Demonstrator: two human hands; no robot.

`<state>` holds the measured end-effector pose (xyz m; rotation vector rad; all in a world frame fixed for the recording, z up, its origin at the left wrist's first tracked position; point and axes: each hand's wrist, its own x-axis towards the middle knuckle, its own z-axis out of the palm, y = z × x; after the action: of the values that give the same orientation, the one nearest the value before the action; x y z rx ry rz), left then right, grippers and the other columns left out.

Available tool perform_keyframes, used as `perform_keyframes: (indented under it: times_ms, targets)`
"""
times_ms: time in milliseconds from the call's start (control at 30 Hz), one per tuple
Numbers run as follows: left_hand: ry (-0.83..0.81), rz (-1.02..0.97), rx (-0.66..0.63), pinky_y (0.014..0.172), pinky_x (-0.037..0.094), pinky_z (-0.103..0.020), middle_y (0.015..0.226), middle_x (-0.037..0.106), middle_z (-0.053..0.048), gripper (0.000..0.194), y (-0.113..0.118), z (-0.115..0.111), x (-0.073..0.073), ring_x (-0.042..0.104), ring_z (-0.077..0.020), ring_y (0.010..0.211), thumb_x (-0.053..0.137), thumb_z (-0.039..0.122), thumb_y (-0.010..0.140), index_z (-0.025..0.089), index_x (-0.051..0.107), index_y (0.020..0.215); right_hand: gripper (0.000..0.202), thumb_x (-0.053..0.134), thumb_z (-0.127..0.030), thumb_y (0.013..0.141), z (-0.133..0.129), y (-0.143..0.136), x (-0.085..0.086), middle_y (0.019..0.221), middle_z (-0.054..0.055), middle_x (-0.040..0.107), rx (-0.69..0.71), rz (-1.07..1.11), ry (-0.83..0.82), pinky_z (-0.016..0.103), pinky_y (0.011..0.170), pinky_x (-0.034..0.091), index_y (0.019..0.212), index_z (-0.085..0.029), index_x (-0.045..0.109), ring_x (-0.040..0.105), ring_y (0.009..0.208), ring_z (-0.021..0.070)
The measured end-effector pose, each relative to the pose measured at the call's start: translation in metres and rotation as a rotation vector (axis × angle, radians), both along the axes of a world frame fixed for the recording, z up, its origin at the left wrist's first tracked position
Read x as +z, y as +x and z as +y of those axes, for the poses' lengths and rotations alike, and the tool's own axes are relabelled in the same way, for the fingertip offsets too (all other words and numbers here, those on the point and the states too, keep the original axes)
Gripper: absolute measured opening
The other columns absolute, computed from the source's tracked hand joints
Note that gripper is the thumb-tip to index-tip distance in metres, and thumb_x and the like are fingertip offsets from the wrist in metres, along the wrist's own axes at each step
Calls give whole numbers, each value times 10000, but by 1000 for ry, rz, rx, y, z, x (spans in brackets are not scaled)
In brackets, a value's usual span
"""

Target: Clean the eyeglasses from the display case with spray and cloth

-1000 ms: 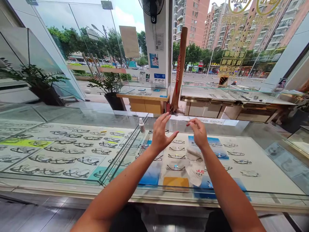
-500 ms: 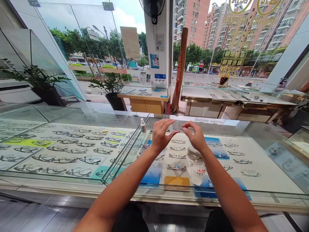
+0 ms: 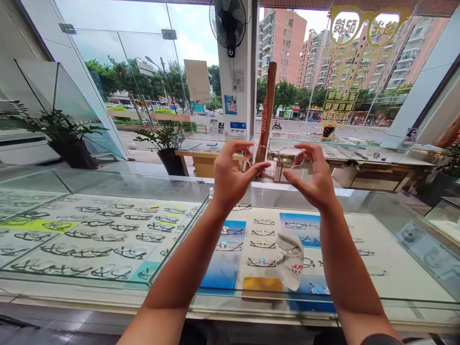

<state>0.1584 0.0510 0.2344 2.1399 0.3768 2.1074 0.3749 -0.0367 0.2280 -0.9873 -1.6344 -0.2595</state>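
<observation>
A pair of thin-rimmed eyeglasses [image 3: 292, 165] is held up above the glass counter, its round lenses facing the window. My left hand [image 3: 233, 175] grips the left side of the frame between thumb and fingers. On the other side, my right hand [image 3: 312, 175] pinches the right rim in the same way. Below the hands, a crumpled pale cloth [image 3: 289, 261] with red lettering lies on the counter's glass top. A small white bottle [image 3: 211, 192] stands behind my left forearm, mostly hidden by it.
The glass display counter [image 3: 179, 299] spans the width in front of me, with rows of spectacles [image 3: 122, 250] inside. Beyond it are potted plants [image 3: 168, 155], a wooden post [image 3: 268, 110], a wall fan [image 3: 228, 26] and more showcases [image 3: 377, 165] by the windows.
Both hands have risen and moved apart, lifting the eyeglasses so their lenses now show against the window. My view has tilted up a little. The cloth stays on the counter.
</observation>
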Motion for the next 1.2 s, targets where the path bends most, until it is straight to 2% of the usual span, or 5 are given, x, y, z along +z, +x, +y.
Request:
perform_keyframes:
  times_ms: [100, 267, 467, 767, 1200]
  targets:
    - [-35, -44, -37, 853, 551, -350, 977, 704, -8, 502, 5, -13, 9, 661, -169, 868, 975, 440, 738, 243, 703, 1112, 534, 753, -502, 915, -7, -5, 9, 1018, 9, 624, -32, 35, 89, 464, 965, 500, 1379, -338, 547, 606, 920, 230]
    - [-114, -30, -66, 807, 547, -331, 954, 695, 0, 461, 5, -22, 2, 643, -152, 830, 954, 419, 775, 245, 695, 1114, 392, 694, -486, 985, -15, -9, 4, 902, -19, 590, -68, -10, 104, 430, 883, 482, 1326, -326, 587, 557, 787, 191]
    - [-144, -8, -7, 852, 565, -352, 985, 688, -6, 457, 2, -22, -1, 653, -163, 871, 936, 449, 795, 253, 696, 1131, 440, 685, -580, 975, -16, -9, 3, 935, 10, 624, -97, -12, 7, 461, 902, 536, 1331, -334, 603, 614, 847, 230]
    - [-156, 126, -14, 942, 596, -387, 1105, 710, -37, 397, -2, -12, 2, 682, -186, 995, 830, 401, 921, 278, 686, 1271, 427, 672, -567, 997, -3, -2, 2, 995, 34, 665, -116, 66, -19, 496, 956, 557, 1349, -329, 621, 667, 919, 250]
    - [-128, 119, 90, 954, 598, -432, 1139, 680, -47, 404, -4, -14, 3, 648, -219, 1033, 828, 411, 920, 332, 718, 1301, 397, 661, -493, 1024, -11, -11, 6, 1143, 60, 677, -192, 24, 11, 511, 978, 543, 1395, -360, 614, 657, 1067, 283]
